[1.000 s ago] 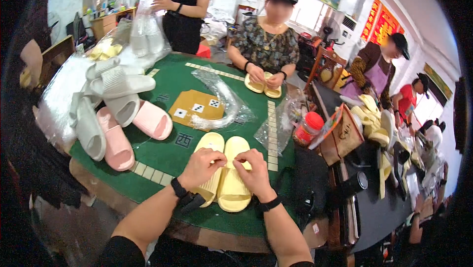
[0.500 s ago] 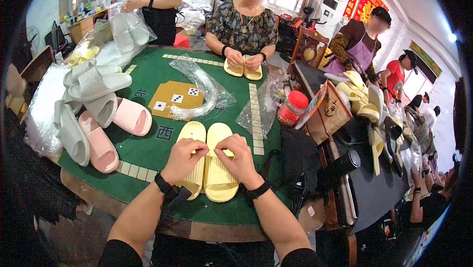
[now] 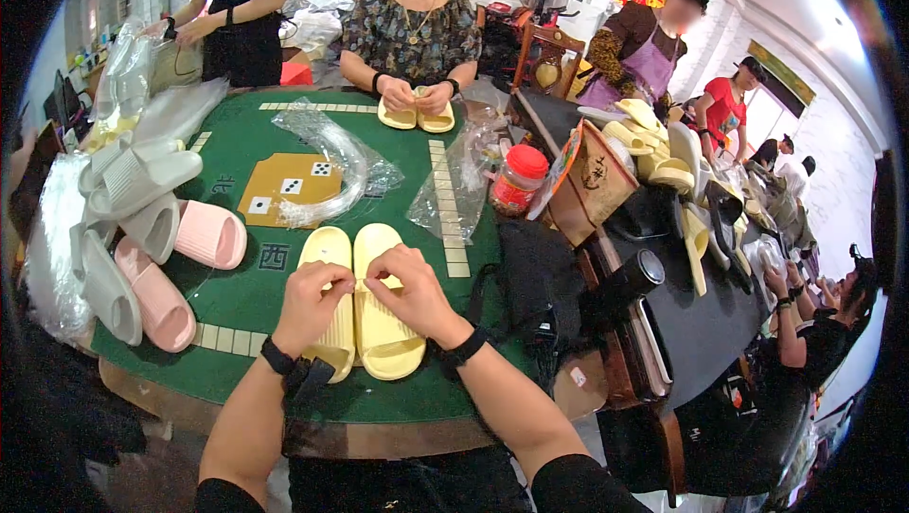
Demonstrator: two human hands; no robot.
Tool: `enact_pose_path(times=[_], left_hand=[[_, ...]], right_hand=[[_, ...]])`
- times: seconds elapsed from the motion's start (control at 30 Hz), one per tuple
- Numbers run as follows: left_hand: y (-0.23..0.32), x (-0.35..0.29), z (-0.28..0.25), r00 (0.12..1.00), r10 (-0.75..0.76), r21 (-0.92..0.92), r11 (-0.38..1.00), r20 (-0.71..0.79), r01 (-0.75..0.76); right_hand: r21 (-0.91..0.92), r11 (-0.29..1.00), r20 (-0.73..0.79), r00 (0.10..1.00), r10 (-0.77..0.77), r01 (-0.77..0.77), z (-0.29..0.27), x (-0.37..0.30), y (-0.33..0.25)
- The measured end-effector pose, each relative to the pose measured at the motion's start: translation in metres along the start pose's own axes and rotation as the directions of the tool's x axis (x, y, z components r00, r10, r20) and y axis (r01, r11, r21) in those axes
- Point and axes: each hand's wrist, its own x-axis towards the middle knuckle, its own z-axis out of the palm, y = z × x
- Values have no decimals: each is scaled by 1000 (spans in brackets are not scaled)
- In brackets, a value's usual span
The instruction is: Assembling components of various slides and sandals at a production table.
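Note:
A pair of yellow slippers lies side by side before me, the left slipper (image 3: 332,331) and the right slipper (image 3: 386,324), open toes toward me. Over the inner edges of their straps, my left hand (image 3: 311,301) and my right hand (image 3: 413,293) meet with thumbs and forefingers pinched. Whatever thin thing is between the fingertips is too small to make out. Beyond the slippers is a curved bundle of transparent plastic strands (image 3: 352,193), partly in a plastic bag.
Grey slippers (image 3: 109,281) and pink slippers (image 3: 210,234) pile up at left beside plastic bags (image 3: 59,248). A red-lidded jar (image 3: 519,182), black bag (image 3: 540,272) and dark cup (image 3: 636,274) stand at right. Across the table, a person's hands (image 3: 417,97) hold yellow slippers.
The whole view has turned to the right, so the table sits further left. My hands stay pinched over the slippers. The standing person at upper left has moved their hands and the bagged slippers.

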Motion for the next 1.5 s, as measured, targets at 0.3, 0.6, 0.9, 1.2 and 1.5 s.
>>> enact_pose_path(times=[0.3, 0.6, 0.9, 1.2, 1.5], left_hand=[[0, -1, 1, 1000, -3, -14, 1000, -30, 3], [-3, -1, -2, 999, 31, -12, 999, -14, -31], [-4, -2, 0, 999, 34, 5, 999, 4, -34], [-3, -1, 0, 1000, 25, -83, 996, -5, -25], [-5, -2, -1, 1000, 27, 17, 999, 3, -27]], right_hand=[[16, 999, 54, 998, 46, -47, 3, 1, 1], [45, 999, 99, 995, 10, -15, 1, 2, -2], [52, 999, 76, 997, -2, -2, 3, 2, -2], [11, 1000, 23, 1000, -8, 8, 3, 0, 0], [82, 992, 7, 996, 93, -94, 3, 0, 1]])
